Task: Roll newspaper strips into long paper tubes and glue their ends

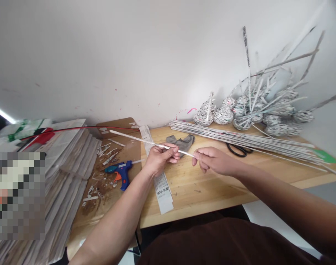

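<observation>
A thin white rolled paper stick (134,138) slants across the middle of the view, above the wooden table. My left hand (161,158) is closed around it near the middle. My right hand (212,160) pinches its right end between thumb and fingertips. Beneath my left hand lies a printed newspaper strip (163,195), partly hidden by the hand and wrist. A crumpled grey cloth (184,143) sits just behind my hands.
A blue glue gun (124,173) lies on a brown board among paper scraps (109,158). Stacked newspapers (74,169) stand at left. At right are a bundle of paper sticks (239,138), black-handled scissors (239,150) and several woven paper shapes (225,110) by the wall.
</observation>
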`<action>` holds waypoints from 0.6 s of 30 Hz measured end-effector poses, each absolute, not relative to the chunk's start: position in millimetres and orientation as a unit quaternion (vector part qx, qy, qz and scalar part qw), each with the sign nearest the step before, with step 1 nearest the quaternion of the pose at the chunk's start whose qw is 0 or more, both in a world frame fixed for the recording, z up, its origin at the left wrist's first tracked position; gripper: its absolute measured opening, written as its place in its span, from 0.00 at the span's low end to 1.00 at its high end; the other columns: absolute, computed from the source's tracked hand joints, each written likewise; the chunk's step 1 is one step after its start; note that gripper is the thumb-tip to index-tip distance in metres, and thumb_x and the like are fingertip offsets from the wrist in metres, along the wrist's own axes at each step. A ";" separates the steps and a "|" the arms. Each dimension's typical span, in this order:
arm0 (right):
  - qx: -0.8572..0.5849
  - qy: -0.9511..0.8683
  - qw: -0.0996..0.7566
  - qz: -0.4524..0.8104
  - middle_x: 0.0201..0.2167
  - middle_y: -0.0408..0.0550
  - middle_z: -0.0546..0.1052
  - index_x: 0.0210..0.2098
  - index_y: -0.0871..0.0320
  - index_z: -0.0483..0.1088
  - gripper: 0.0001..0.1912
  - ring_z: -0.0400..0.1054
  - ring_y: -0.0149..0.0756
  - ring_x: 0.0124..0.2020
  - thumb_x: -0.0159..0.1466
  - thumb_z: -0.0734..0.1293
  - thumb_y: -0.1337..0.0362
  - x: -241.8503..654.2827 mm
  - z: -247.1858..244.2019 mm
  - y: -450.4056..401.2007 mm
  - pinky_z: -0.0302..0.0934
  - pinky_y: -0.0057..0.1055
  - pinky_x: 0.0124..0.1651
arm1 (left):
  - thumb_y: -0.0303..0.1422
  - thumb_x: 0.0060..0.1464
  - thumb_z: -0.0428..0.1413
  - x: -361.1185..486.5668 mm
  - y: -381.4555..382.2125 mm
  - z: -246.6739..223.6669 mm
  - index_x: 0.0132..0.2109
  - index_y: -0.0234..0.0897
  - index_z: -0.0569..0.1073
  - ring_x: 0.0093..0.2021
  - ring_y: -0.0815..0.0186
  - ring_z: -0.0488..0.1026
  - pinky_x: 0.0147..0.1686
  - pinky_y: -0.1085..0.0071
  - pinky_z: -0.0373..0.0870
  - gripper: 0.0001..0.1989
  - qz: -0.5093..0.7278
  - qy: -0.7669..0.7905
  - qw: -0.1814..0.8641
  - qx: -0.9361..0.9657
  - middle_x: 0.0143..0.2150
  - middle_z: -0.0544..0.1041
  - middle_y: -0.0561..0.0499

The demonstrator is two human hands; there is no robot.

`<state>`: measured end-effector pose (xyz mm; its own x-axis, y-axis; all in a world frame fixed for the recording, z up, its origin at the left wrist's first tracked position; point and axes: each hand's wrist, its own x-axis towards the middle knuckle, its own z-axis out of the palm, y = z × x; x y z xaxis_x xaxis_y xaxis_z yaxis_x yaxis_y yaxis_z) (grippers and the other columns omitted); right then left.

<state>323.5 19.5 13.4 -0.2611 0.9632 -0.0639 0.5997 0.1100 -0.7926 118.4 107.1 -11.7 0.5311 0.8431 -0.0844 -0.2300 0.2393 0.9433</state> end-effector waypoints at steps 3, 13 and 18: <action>-0.545 -0.700 0.240 0.393 0.20 0.42 0.69 0.37 0.59 0.70 0.20 0.65 0.32 0.23 0.68 0.56 0.51 323.4 15.9 20.7 0.55 0.28 0.29 | 0.36 0.40 0.68 118.7 107.6 -12.5 0.35 0.30 0.76 0.23 0.70 0.74 0.24 0.75 0.73 0.17 0.368 0.306 0.727 0.493 0.25 0.78 0.49; -0.550 -0.706 0.219 0.390 0.19 0.41 0.68 0.37 0.59 0.70 0.22 0.65 0.32 0.23 0.68 0.54 0.50 324.7 14.8 24.5 0.56 0.29 0.30 | 0.35 0.40 0.68 117.2 108.7 -9.2 0.35 0.28 0.76 0.23 0.71 0.73 0.22 0.76 0.70 0.17 0.361 0.293 0.736 0.492 0.24 0.77 0.49; -0.560 -0.776 0.245 0.156 0.26 0.49 0.73 0.35 0.59 0.72 0.17 0.66 0.37 0.30 0.67 0.58 0.55 323.4 14.5 24.5 0.55 0.32 0.36 | 0.36 0.39 0.68 116.8 109.4 -10.7 0.35 0.28 0.76 0.23 0.70 0.74 0.23 0.75 0.70 0.18 0.365 0.299 0.732 0.491 0.24 0.77 0.49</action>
<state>323.4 24.5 14.5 -0.2532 0.9453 0.2058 0.7929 0.3247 -0.5156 116.8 109.4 -10.7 0.5551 0.8280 -0.0789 -0.2411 0.2510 0.9375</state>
